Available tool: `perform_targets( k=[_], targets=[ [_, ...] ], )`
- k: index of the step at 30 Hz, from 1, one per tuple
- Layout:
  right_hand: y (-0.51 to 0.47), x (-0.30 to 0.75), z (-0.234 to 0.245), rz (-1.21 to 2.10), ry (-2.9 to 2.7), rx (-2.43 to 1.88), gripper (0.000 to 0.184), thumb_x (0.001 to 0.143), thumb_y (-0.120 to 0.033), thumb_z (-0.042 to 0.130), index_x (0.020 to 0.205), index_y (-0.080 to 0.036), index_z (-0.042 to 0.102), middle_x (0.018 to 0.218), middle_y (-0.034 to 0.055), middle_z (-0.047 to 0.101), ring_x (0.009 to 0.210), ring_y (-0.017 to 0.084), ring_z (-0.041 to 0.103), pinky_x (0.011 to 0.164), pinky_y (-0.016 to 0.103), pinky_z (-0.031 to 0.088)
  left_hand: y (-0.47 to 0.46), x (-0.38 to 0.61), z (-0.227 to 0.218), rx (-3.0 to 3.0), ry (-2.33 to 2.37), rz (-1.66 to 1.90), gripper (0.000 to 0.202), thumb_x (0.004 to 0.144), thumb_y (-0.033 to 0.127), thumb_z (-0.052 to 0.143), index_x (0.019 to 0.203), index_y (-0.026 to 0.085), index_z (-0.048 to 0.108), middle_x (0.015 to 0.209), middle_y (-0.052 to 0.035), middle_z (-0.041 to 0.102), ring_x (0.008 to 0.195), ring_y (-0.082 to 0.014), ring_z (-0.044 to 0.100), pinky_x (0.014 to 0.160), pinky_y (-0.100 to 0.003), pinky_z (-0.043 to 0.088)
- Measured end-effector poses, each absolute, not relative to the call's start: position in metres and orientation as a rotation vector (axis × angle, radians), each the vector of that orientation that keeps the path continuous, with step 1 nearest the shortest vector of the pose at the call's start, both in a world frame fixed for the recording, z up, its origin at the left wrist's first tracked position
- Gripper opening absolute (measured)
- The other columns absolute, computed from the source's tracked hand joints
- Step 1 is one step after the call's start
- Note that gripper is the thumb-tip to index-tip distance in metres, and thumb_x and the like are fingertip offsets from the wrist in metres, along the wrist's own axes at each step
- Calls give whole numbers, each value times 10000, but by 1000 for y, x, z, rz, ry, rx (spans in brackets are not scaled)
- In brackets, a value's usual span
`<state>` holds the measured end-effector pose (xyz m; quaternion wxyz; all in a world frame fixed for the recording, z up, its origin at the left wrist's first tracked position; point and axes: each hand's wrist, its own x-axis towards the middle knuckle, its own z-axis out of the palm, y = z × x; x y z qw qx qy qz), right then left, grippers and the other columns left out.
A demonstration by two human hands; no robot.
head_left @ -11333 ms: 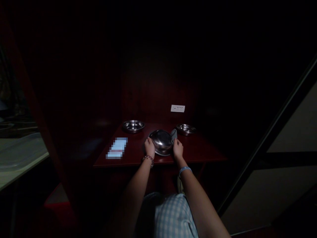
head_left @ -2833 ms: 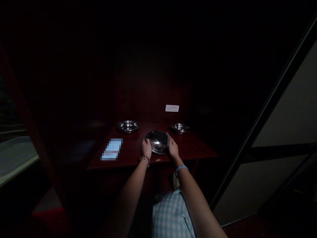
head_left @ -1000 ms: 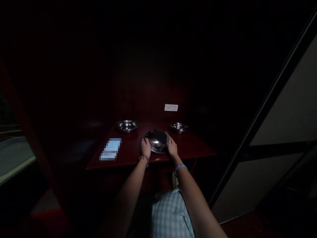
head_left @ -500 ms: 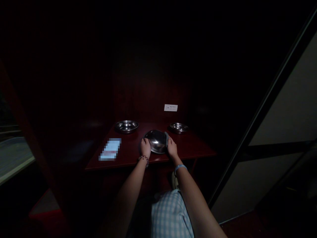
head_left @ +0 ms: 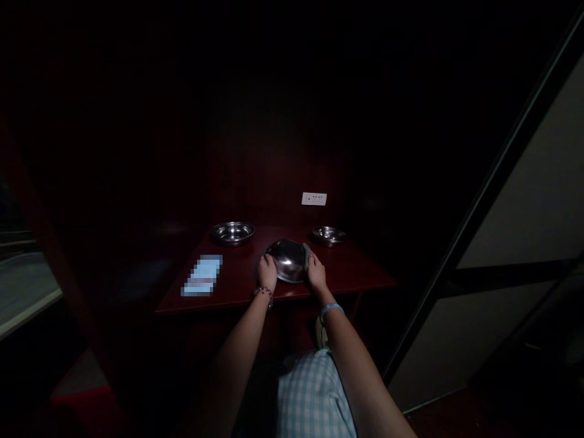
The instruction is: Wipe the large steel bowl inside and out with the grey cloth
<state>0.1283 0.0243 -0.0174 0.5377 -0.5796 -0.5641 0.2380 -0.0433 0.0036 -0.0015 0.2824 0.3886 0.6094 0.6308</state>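
Observation:
A shiny metal basin (head_left: 288, 260) is held tilted just above the front of the dark red table (head_left: 237, 286), its rounded side facing me. My left hand (head_left: 267, 271) grips the rim on the left, thumb bent over the metal. On the right, my right hand (head_left: 316, 271) is closed on a grey cloth (head_left: 306, 255) pressed against the basin's edge. Fingers of both hands are partly hidden behind the basin.
Two more metal basins stand on the table, one at the back left (head_left: 233, 233) and one at the back right (head_left: 329, 235). A blurred-out pale rectangle (head_left: 202, 275) lies front left. A white socket (head_left: 314, 199) is on the back wall.
Almost nothing differs. Both hands keep their hold on the basin and cloth, and the view has shifted very slightly.

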Motion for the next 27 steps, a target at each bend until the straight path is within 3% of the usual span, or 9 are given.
perform_targets(
  k=[14, 27],
  targets=[
    [23, 128, -16, 561, -1328, -1383, 493, 1116, -358, 476, 1484, -257, 788, 1539, 63, 767, 1480, 264, 688, 1310, 412, 482, 5, -43, -4, 1034, 1618, 1737, 321, 1042, 268, 450, 727, 286, 508, 771, -83, 706, 790, -263, 724, 807, -361, 568],
    [26, 129, -19, 554, -1337, -1382, 494, 1116, -365, 480, 1494, -256, 778, 1542, 68, 764, 1474, 258, 693, 1318, 422, 472, 2, -43, 1, 1030, 1623, 1682, 324, 1046, 226, 463, 730, 284, 508, 822, -106, 727, 870, -273, 751, 910, -394, 595]
  ],
)
